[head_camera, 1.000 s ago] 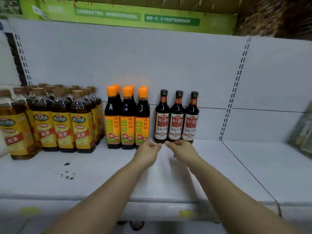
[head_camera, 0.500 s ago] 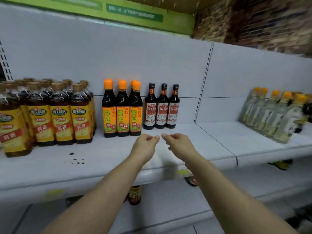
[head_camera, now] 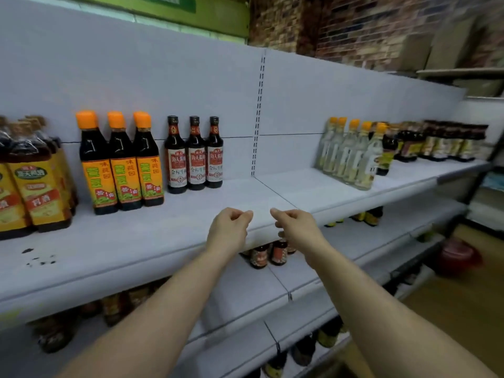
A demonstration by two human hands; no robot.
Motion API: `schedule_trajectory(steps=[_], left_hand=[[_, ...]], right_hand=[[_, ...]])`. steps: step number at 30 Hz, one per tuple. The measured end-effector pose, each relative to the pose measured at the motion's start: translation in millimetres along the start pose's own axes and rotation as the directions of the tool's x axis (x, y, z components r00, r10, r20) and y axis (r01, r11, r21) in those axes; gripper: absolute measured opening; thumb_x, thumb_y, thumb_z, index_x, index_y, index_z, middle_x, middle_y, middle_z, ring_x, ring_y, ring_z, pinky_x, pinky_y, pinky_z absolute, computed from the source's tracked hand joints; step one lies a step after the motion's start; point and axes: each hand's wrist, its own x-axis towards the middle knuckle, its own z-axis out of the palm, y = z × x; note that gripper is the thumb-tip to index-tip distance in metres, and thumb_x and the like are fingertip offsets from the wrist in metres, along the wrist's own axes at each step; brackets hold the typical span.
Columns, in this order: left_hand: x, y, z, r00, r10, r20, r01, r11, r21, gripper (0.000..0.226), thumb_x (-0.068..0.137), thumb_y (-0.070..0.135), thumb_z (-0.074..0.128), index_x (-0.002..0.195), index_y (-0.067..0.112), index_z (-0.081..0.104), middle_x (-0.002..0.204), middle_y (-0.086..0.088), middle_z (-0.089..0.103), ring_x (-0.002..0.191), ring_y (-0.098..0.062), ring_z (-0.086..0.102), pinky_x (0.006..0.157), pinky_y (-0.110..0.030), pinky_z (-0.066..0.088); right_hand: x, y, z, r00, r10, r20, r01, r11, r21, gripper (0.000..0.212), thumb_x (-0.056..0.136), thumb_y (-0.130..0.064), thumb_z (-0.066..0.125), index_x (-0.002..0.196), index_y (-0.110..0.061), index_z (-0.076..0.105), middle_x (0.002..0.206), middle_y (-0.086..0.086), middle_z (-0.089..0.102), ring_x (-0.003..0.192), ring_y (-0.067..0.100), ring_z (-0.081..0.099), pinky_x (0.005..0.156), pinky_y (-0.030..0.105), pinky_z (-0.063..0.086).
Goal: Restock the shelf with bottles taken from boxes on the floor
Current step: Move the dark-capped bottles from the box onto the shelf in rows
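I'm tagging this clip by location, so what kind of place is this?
Probably a small grocery shop: long white metal shelving holds neat rows of dark orange-capped sauce bottles, slim black-capped bottles with red-and-white labels, and clear pale bottles further right.

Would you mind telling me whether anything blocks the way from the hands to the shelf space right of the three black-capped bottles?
Nothing visible does. The left hand and right hand hover empty before the shelf; the space beside the black-capped bottles is bare.
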Motion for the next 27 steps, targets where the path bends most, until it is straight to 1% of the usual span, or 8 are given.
schedule_trajectory(steps=[3, 5, 7, 11, 15, 17, 24, 27], left_hand=[[-8.3, 2.5, 37.5, 0.999, 0.022, 0.023, -0.022, 1.0, 0.012, 0.023, 0.097, 0.041, 0.062, 0.1, 0.018, 0.064, 0.094, -0.003, 0.071, 0.096, -0.026, 0.07, 0.089, -0.046, 0.055], [-15.8, 1.9, 63.4, 0.999, 0.022, 0.04, -0.022, 1.0, 0.001, 0.021, 0.096, 0.044, 0.061, 0.097, 0.022, 0.063, 0.099, -0.003, 0.071, 0.097, -0.026, 0.07, 0.09, -0.047, 0.055], [-24.3, 0.5, 90.7, 0.999, 0.017, 0.043, -0.017, 1.0, -0.014, 0.018, 0.097, 0.041, 0.062, 0.093, 0.024, 0.062, 0.099, -0.004, 0.07, 0.094, -0.026, 0.069, 0.085, -0.044, 0.056], [-45.6, -2.0, 147.8, 0.998, 0.007, 0.061, -0.005, 0.999, -0.039, 0.017, 0.1, 0.032, 0.061, 0.087, 0.02, 0.061, 0.084, -0.003, 0.067, 0.077, -0.024, 0.063, 0.065, -0.032, 0.046], [-60.8, -11.5, 200.6, 0.995, 0.021, 0.102, -0.023, 1.0, 0.018, 0.023, 0.097, 0.045, 0.061, 0.094, 0.023, 0.063, 0.093, -0.006, 0.068, 0.088, -0.028, 0.065, 0.079, -0.045, 0.054], [-65.4, -18.7, 227.1, 0.994, 0.018, 0.109, -0.02, 1.0, 0.013, 0.021, 0.1, 0.04, 0.06, 0.097, 0.02, 0.063, 0.093, -0.006, 0.068, 0.092, -0.029, 0.066, 0.075, -0.041, 0.051], [-71.6, -67.7, 310.2, 0.972, -0.089, 0.219, 0.082, 0.996, 0.038, 0.016, 0.097, 0.042, 0.063, 0.092, 0.027, 0.061, 0.095, -0.002, 0.066, 0.097, -0.029, 0.066, 0.072, -0.04, 0.048], [-70.8, -91.9, 338.4, 0.955, -0.105, 0.277, 0.094, 0.994, 0.055, 0.016, 0.1, 0.036, 0.062, 0.092, 0.022, 0.061, 0.09, -0.001, 0.063, 0.097, -0.028, 0.066, 0.082, -0.042, 0.052]], right_hand=[[-5.5, 17.3, -35.1, 0.999, 0.019, -0.046, -0.019, 1.0, 0.016, 0.047, 0.098, -0.049, 0.062, 0.11, -0.005, 0.07, 0.109, 0.019, 0.07, 0.084, 0.02, 0.063, 0.073, 0.035, 0.05], [-9.8, 31.1, -59.2, 0.998, 0.023, -0.061, -0.022, 0.999, 0.024, 0.043, 0.099, -0.047, 0.063, 0.108, -0.006, 0.071, 0.106, 0.013, 0.073, 0.084, 0.02, 0.064, 0.066, 0.031, 0.045], [-12.6, 44.9, -84.0, 0.997, 0.027, -0.073, -0.025, 0.999, 0.029, 0.038, 0.099, -0.046, 0.063, 0.102, -0.009, 0.071, 0.105, 0.008, 0.073, 0.091, 0.02, 0.068, 0.069, 0.032, 0.047], [-13.2, 79.1, -136.2, 0.994, 0.063, -0.093, -0.061, 0.998, 0.025, 0.044, 0.097, -0.051, 0.063, 0.107, -0.009, 0.07, 0.111, 0.019, 0.07, 0.104, 0.035, 0.068, 0.091, 0.048, 0.054], [-12.3, 116.2, -189.0, 0.988, 0.114, -0.103, -0.112, 0.993, 0.023, 0.035, 0.094, -0.06, 0.061, 0.098, -0.026, 0.065, 0.105, 0.002, 0.071, 0.1, 0.023, 0.068, 0.096, 0.053, 0.055], [-13.0, 135.5, -211.5, 0.985, 0.138, -0.104, -0.137, 0.99, 0.013, 0.035, 0.095, -0.059, 0.062, 0.102, -0.025, 0.065, 0.104, -0.001, 0.07, 0.102, 0.022, 0.067, 0.097, 0.052, 0.055], [-16.2, 215.4, -256.5, 0.952, 0.252, -0.175, -0.255, 0.967, 0.008, 0.035, 0.097, -0.052, 0.063, 0.113, -0.021, 0.066, 0.109, 0.007, 0.072, 0.1, 0.028, 0.07, 0.089, 0.052, 0.057], [-16.3, 248.9, -262.2, 0.927, 0.308, -0.216, -0.308, 0.951, 0.03, 0.029, 0.095, -0.052, 0.064, 0.105, -0.025, 0.067, 0.106, 0.004, 0.072, 0.097, 0.026, 0.069, 0.091, 0.053, 0.058]])
